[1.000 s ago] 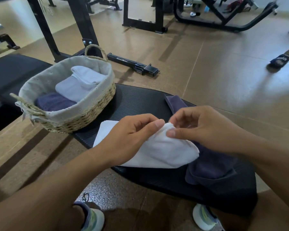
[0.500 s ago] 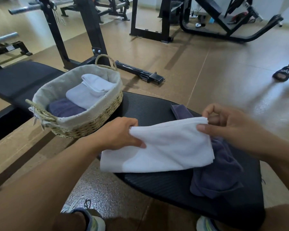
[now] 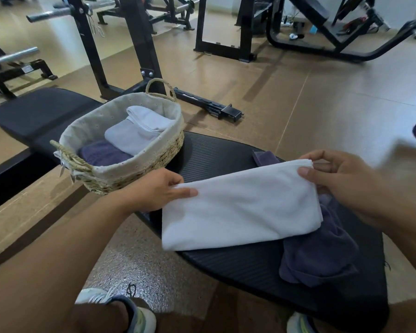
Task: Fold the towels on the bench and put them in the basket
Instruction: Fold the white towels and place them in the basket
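Left hand (image 3: 157, 189): pinches the near-basket corner of the white towel (image 3: 240, 207)
Right hand (image 3: 341, 181): pinches the corner far from the basket
White towel: folded, stretched above the desk (image 3: 216, 155), beside the basket (image 3: 139, 162)
Basket: on the desk, holding folded towels
Purple towel (image 3: 320, 255): crumpled beyond the white one
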### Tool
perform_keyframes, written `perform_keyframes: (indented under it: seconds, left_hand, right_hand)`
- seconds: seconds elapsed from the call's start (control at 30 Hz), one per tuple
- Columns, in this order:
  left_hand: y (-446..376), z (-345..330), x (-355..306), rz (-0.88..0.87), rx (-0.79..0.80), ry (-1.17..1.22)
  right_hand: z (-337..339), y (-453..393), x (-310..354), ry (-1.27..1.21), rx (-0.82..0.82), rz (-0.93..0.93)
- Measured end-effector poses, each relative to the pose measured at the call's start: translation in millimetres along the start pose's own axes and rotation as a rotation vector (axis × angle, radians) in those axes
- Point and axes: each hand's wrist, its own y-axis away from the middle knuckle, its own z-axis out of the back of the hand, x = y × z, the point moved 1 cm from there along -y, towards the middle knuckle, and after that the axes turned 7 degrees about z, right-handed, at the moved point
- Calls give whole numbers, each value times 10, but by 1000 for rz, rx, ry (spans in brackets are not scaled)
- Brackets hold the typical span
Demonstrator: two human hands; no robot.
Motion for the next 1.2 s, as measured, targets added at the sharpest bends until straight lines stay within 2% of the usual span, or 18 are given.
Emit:
perform_keyframes:
  seconds: [0.17,0.33,0.47,0.57,0.7,1.07,1.13,1.2]
  left_hand:
    - [47,19,-7,67,-49,117]
    - [92,39,-56,87,-193,455]
    - [99,61,-99,127,-179,790]
    - [159,81,-157,234,-59,908]
    - [203,79,-146,255,1,1011]
    - [236,148,-205,300,-197,1158]
    - [222,126,-221,305,-251,1137]
    - [210,81,-207,299,-329,1001]
  right_hand:
    - [26,-23,-35,7,-35,-26]
    - [54,-37,-35,-2,-95,-61]
    - [52,-39,12,-49,-146,-65]
    - [48,-48,35,-142,-153,-83]
    - [65,-60,29,-204,-149,-116]
    - [89,-107,-30,-58,-124,-204]
    - [74,-148,-65,-28,-141,-212]
    - [45,-184,-121,39,-159,-209]
